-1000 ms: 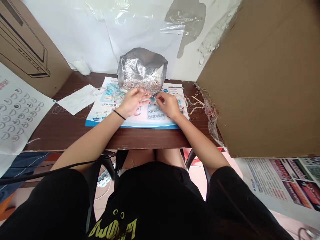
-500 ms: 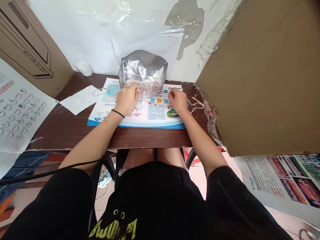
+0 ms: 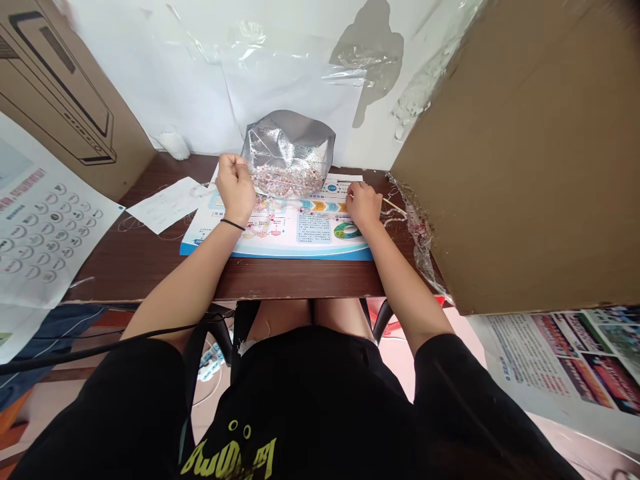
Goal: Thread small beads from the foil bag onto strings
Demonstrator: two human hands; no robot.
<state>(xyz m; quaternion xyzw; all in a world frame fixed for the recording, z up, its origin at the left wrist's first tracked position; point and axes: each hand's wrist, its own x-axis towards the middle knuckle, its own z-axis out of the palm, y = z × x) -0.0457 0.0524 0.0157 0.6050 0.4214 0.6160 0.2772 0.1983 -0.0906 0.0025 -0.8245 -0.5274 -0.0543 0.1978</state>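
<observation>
Here, a white slip (image 3: 165,205) is laid on the desk (image 3: 300,280); the left hand (image 3: 235,190) is held curled just beside the silver pouch (image 3: 290,143); whether anything is gripped cannot be told; beads (image 3: 287,180) are contained in the pouch, between the hands; the right hand (image 3: 365,205) is curled over the printed sheet (image 3: 280,248), its grip hidden; to its right, a thin stick (image 3: 395,207) is seen.

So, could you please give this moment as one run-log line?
left hand: fingers curled, hold unclear, left of silvery bag | right hand: over right edge of printed sheet, hold unclear | beads: in bag
</observation>
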